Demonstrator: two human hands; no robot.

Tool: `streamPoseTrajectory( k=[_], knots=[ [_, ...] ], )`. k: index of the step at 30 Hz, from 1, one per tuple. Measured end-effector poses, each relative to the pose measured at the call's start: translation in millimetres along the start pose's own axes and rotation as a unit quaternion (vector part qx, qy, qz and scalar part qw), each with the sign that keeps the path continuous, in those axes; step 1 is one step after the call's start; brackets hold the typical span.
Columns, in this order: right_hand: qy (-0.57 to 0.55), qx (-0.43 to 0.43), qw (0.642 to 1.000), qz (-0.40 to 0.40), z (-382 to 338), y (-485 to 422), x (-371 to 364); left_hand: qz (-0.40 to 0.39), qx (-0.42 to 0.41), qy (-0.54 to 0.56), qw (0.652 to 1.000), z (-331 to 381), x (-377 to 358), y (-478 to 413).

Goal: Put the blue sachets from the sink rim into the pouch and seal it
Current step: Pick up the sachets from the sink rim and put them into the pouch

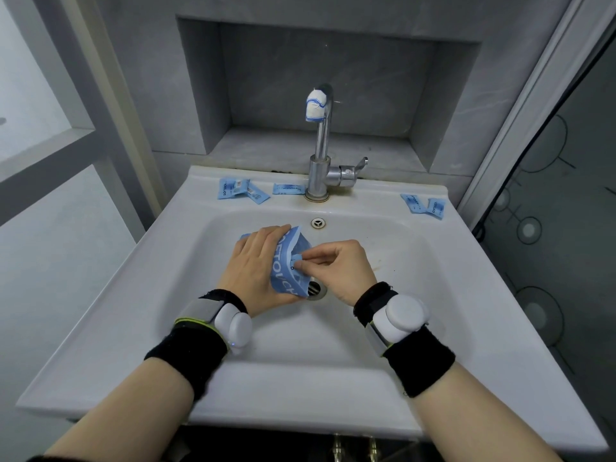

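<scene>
In front of the tap [320, 155], the pouch [288, 278] is gripped in the left hand's [253, 271] curled fingers and a sachet [297, 261] is pinched at its mouth by the right hand [340, 268] (thumb against forefinger); further sachets [233, 190] are seen on the sink rim [366, 195] flanking the tap; SOFTOUCH is printed on the pouch

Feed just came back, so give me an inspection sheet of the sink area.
Surface: sink, white, stained near drain.
Job's things: pouch open over basin; rim sachets left of tap, two more at right corner.
Clutter: nothing seen.
Hands: left hand grips pouch; right hand pinches sachet at its mouth.
Cables: nothing seen.
Surroundings: tap, wrapped spout; grey niche; glass door right.
</scene>
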State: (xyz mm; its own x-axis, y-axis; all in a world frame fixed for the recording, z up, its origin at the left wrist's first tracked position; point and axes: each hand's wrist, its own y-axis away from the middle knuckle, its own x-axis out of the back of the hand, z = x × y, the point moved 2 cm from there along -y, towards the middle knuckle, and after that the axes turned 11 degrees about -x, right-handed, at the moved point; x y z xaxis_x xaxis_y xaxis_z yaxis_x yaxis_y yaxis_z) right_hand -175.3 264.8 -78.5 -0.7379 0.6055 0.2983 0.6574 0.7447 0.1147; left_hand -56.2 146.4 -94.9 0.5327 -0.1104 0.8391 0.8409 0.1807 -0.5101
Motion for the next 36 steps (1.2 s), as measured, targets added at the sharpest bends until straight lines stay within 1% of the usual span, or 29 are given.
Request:
streamPoseTrajectory(
  k=[13, 27, 31, 36],
  knots=[
    [0.027, 0.015, 1.0, 0.007, 0.7, 0.5, -4.3, -0.004, -0.041, -0.004, 0.999, 3.5, -0.3, -2.6],
    [0.027, 0.023, 0.999, 0.02, -1.4, 3.0, -3.6, -0.005, -0.058, -0.022, 0.998, 4.1, -0.6, -3.3],
    [0.044, 0.034, 0.998, 0.019, -0.7, 3.5, -5.2, 0.002, -0.065, -0.015, 0.998, 3.3, -2.3, -3.1],
    [0.052, 0.039, 0.998, 0.009, -1.5, 3.4, -6.7, -0.008, -0.058, -0.022, 0.998, 0.2, -6.0, -3.4]
  ],
)
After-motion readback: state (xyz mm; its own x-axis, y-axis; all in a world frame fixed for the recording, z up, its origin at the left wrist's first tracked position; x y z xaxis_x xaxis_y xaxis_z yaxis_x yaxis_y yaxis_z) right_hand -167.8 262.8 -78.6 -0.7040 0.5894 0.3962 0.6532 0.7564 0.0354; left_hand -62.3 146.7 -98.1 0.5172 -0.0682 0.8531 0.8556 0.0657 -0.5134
